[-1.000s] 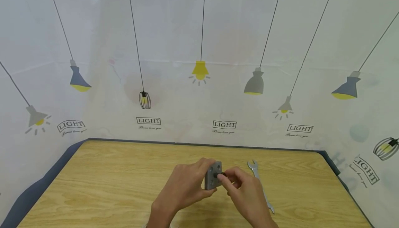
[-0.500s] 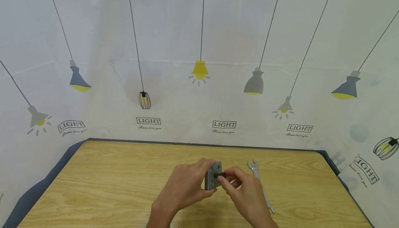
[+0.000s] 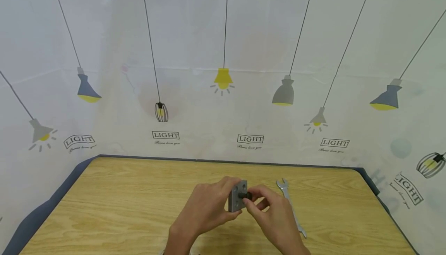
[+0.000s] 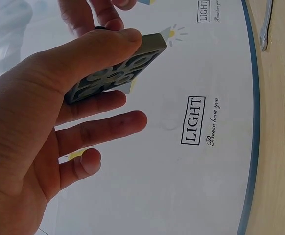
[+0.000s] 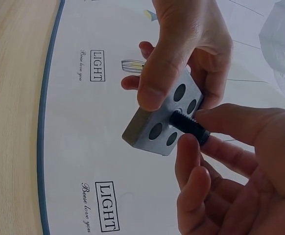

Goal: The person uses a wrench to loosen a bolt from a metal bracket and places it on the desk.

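My left hand grips a small grey metal block by its edges, thumb on one side and fingers on the other, above the table. Round holes pierce its face, and the back, visible in the left wrist view, has rounded recesses. Out of the face's middle juts a black threaded bolt with a knurled head. The thumb and fingers of my right hand pinch the bolt near its head. Other fingers of the right hand curl loosely beneath, as the right wrist view shows.
A silver open-ended wrench lies on the wooden table, just right of my right hand. Behind the table hangs a pale sheet printed with lamps and lettering. A dark blue border runs along the table's far edge.
The right thumb and fingers have shifted slightly about the bolt, whose dark head shows more than a second ago. My left hand and the block stay nearly still; the wrench has not moved.
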Tool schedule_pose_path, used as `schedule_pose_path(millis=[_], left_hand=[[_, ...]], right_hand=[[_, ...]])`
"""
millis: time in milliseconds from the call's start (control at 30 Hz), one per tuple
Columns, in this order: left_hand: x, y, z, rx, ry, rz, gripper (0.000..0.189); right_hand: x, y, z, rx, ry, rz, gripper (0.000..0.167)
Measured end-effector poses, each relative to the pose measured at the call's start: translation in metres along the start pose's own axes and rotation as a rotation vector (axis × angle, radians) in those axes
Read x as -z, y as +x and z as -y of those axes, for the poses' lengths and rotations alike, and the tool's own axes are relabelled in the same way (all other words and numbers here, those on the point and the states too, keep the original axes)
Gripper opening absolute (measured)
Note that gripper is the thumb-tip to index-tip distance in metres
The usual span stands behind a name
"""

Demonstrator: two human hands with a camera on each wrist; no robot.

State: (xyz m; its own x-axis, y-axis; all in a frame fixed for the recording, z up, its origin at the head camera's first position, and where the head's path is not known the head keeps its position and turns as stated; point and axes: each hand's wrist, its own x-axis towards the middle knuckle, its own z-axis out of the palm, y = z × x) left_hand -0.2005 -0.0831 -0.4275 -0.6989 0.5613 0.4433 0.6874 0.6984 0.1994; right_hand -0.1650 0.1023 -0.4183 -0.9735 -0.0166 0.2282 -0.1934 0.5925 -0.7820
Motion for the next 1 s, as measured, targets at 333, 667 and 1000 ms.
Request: schedule_pose_path(millis=[333, 667, 1000], left_hand=[[0.0005, 0.0001, 0.0006, 0.005, -0.006, 0.000, 0.062], [0.0000, -0.0003, 0.0007, 0.006, -0.012, -0.001, 0.062], [0.0007, -0.0004, 0.0008, 0.006, -0.006, -0.002, 0.062]], right_hand=[[-0.0003, -0.0004, -0.0002, 0.027, 0.018, -0.006, 0.021], [-0.0005, -0.0004, -0.0005, 0.030, 0.016, -0.006, 0.026], [0.0002, -0.0006, 0.0009, 0.018, 0.026, 0.005, 0.031]])
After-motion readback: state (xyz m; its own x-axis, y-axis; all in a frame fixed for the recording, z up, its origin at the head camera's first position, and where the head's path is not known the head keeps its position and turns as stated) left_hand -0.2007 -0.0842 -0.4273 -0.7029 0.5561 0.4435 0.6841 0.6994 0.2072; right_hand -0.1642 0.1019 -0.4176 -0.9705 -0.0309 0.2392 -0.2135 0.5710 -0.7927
